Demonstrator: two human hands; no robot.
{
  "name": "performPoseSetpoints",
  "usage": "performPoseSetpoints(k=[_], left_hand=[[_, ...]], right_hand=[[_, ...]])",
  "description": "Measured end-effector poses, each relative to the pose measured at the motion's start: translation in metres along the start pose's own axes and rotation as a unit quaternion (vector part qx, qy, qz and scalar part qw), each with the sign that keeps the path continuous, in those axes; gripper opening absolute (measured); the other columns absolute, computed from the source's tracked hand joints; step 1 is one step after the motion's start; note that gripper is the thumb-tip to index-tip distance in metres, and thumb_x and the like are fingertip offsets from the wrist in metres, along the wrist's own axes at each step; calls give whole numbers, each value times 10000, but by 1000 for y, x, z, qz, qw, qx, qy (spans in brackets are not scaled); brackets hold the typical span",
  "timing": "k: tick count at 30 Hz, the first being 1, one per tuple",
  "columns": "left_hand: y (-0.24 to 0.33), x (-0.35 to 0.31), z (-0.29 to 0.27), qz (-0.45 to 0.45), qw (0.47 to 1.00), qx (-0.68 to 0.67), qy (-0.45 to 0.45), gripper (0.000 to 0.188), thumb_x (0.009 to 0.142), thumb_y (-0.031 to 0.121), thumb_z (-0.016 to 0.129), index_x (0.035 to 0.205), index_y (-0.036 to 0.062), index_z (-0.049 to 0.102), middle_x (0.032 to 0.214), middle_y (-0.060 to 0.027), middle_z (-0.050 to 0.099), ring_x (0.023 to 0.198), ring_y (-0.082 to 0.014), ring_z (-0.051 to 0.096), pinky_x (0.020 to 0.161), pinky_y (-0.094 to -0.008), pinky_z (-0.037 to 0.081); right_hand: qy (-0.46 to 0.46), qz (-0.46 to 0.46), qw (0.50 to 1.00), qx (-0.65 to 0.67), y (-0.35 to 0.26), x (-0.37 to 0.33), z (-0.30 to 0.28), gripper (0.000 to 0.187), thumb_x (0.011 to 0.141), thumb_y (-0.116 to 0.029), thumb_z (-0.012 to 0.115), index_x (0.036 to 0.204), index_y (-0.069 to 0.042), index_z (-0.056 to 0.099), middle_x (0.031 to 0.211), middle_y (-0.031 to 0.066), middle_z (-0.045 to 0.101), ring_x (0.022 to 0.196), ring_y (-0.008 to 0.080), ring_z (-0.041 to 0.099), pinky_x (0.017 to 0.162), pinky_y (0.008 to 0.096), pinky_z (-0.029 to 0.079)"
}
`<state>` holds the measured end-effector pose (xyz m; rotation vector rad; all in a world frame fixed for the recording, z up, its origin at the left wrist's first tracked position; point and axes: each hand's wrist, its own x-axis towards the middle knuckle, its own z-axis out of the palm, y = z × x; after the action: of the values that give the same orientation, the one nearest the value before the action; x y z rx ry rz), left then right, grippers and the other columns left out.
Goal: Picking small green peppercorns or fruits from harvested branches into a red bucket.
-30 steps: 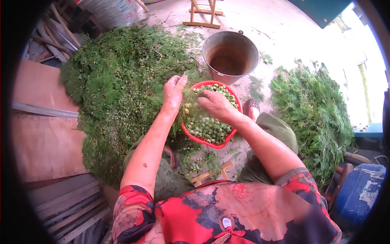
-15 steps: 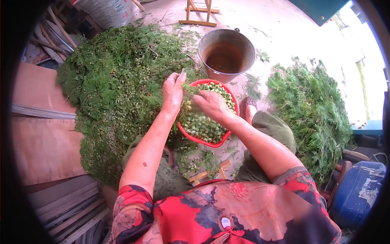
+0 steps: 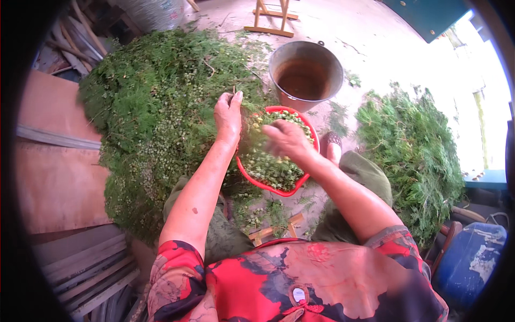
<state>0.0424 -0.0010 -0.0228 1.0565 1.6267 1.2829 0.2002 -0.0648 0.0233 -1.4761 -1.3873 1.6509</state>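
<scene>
My left hand (image 3: 228, 117) is closed around the woody stem of a green conifer branch (image 3: 250, 119), whose stem tip pokes up above the thumb. The branch's leafy part hangs over the left side of a red basin (image 3: 279, 192). Small pale-green cones (image 3: 274, 174) fill much of that basin, which sits between my feet. Above its middle is my right hand (image 3: 290, 140), with fingers smeared by motion; whether it grips anything does not show. At my left, a large heap of cone-bearing green branches (image 3: 155, 102) reaches right up to the basin.
Just beyond the basin stands a metal bucket (image 3: 307, 72), rusty inside. Another pile of green branches (image 3: 410, 155) lies at the right, with a blue drum (image 3: 472, 263) nearer me. Boards (image 3: 59, 188) and slats (image 3: 91, 273) line the left. A wooden stand (image 3: 271, 19) is at the back.
My right hand has moved slightly right and down over the basin and is now more blurred. My left hand keeps hold of the branch. The whole view has shifted a little.
</scene>
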Motion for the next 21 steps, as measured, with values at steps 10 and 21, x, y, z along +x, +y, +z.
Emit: performPoseSetpoints(k=[10,21], left_hand=[[22,-36,21,-69,992,-76,-76,227,841,241,562,729,56,493,521,25,433,363,-52,365,291,-222,271],[11,-26,11,-44,993,-40,-98,199,833,210,578,744,36,539,647,12,502,580,-58,412,520,-235,353]], right_hand=[[171,41,984,7,22,15,17,507,839,-435,509,942,60,475,802,225,572,661,310,577,591,369,458],[162,-77,981,-77,8,15,3,428,818,-383,537,801,43,580,743,194,595,716,296,574,685,382,432]])
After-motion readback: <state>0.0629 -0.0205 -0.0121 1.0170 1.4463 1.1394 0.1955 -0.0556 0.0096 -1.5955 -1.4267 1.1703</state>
